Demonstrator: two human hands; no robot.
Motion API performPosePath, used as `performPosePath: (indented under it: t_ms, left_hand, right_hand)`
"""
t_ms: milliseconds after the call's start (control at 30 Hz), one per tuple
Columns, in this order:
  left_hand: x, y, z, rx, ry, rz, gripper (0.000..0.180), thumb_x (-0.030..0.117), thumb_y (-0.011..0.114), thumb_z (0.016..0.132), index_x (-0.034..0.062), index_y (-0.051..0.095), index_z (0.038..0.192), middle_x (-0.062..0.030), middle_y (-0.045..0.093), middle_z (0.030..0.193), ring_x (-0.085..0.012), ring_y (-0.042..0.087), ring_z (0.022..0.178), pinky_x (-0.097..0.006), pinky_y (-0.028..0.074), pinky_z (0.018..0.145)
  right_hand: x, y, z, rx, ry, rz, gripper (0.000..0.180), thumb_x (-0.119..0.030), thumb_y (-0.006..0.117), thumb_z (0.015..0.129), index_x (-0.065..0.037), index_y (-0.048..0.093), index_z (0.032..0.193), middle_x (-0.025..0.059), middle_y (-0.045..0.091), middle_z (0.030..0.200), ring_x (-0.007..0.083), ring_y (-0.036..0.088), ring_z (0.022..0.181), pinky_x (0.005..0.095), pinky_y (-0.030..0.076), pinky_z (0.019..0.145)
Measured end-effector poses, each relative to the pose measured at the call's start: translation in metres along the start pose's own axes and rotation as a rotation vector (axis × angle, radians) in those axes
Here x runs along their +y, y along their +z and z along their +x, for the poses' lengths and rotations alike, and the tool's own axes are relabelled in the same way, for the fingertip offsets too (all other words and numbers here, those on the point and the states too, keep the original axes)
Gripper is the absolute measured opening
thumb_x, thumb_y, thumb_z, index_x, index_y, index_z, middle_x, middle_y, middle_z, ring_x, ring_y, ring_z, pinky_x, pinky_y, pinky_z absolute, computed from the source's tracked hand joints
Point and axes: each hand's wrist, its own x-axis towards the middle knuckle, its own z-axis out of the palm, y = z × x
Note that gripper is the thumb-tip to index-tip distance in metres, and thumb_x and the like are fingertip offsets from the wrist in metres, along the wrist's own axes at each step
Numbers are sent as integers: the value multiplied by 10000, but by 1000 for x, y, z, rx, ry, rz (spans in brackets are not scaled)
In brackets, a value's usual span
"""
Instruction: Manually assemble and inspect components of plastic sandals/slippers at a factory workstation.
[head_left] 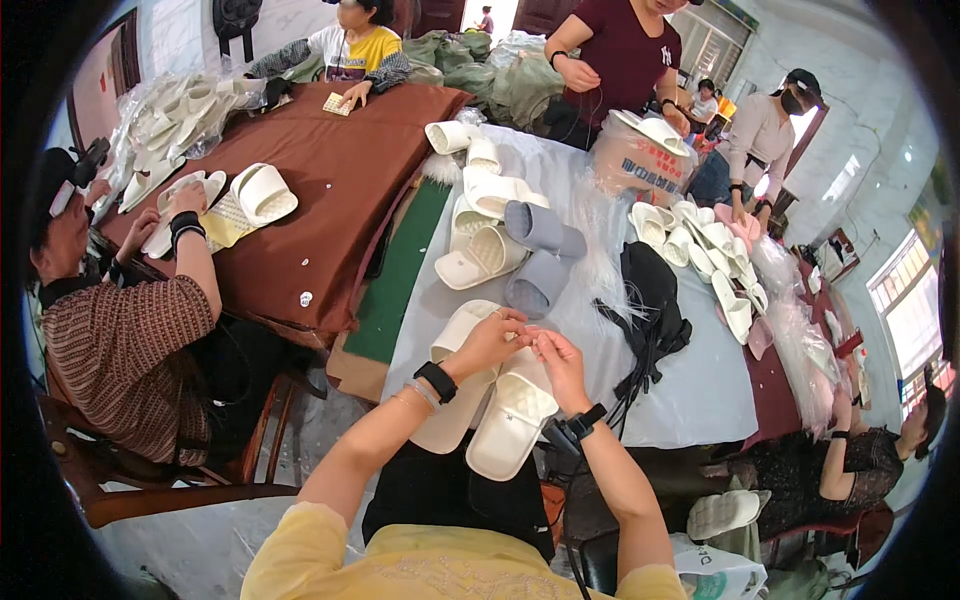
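Note:
My left hand (488,343) and my right hand (561,368) meet over the table's near edge, their fingertips pinched together. Whatever lies between the fingers is too small to make out. Right beneath them is a pair of cream slippers, soles jutting over the edge toward me: a left slipper (447,424) and a right slipper (514,425) with a small dark mark on its strap. Just beyond my hands lie two grey-blue slippers (537,284). More cream slippers (483,257) rest behind and left of those.
A black cloth bundle (648,310) with straps lies right of my hands. Cream slippers (700,245) line the table's right side. Clear plastic packing (600,215) crosses the middle. At the brown-covered table (290,210), a person handles slippers; other people work around the far side and right.

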Motion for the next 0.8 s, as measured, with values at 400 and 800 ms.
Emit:
performPosePath:
  t_ms: [400, 800]
  left_hand:
    - [10, -13, 9, -39, -431, -393, 204, 171, 549, 874, -6, 604, 959, -19, 603, 755, -71, 546, 684, -216, 425, 600]
    - [14, -14, 11, -100, -437, -351, 221, 118, 536, 873, 1, 598, 1050, -31, 619, 835, -82, 564, 763, -226, 442, 686]
  right_hand:
    - [3, 1, 5, 109, 65, 23, 223, -159, 536, 888, 11, 607, 1013, 48, 615, 889, 94, 557, 759, 213, 448, 703]
    - [2, 1, 4, 111, 45, -2, 187, -122, 569, 863, 22, 584, 982, 35, 612, 870, 97, 576, 775, 220, 454, 709]
